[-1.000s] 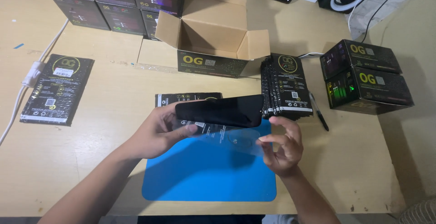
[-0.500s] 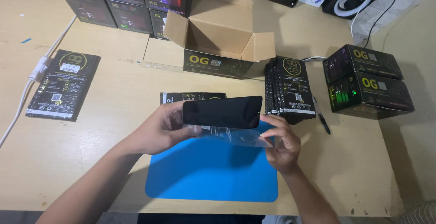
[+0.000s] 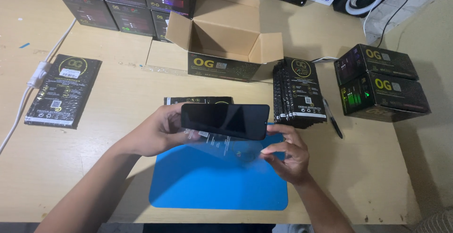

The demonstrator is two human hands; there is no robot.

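Note:
My left hand grips the left end of a black phone, held flat above the table with its dark screen up. Just beneath the phone hangs a clear film sheet. My right hand pinches the right edge of that film with thumb and forefinger, close under the phone's right end. Both hover over a blue mat at the table's front edge.
An open cardboard box stands behind the phone. Beside it leans a stack of flat black packets, with a pen next to them. Black boxes sit at right and back left. One flat packet lies at left.
The phone and both hands stay almost in place; the view has shifted slightly. The film hangs a little lower under the phone.

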